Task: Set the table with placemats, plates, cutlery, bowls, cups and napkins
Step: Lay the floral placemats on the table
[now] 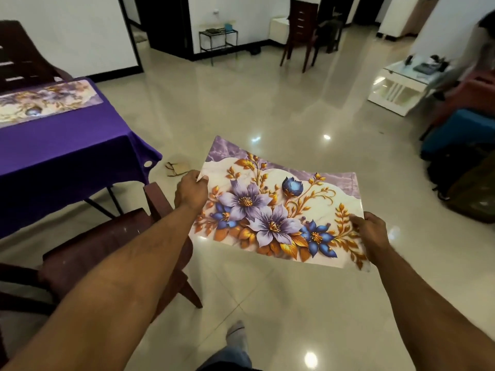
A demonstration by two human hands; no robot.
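I hold a floral placemat [270, 207] flat in the air over the tiled floor, right of the table. It shows purple and blue flowers with gold leaves on white and purple marble. My left hand [190, 191] pinches its left edge. My right hand [371, 231] grips its right edge near the lower corner. A second placemat [45, 101] of the same pattern lies on the table with the purple cloth [67, 151] at the left.
A dark wooden chair [115, 245] stands between me and the table's corner. Another chair [300, 30] stands far back. A white low table [401, 84] and bags [460, 167] are at the right. A scrap [176, 168] lies on the floor.
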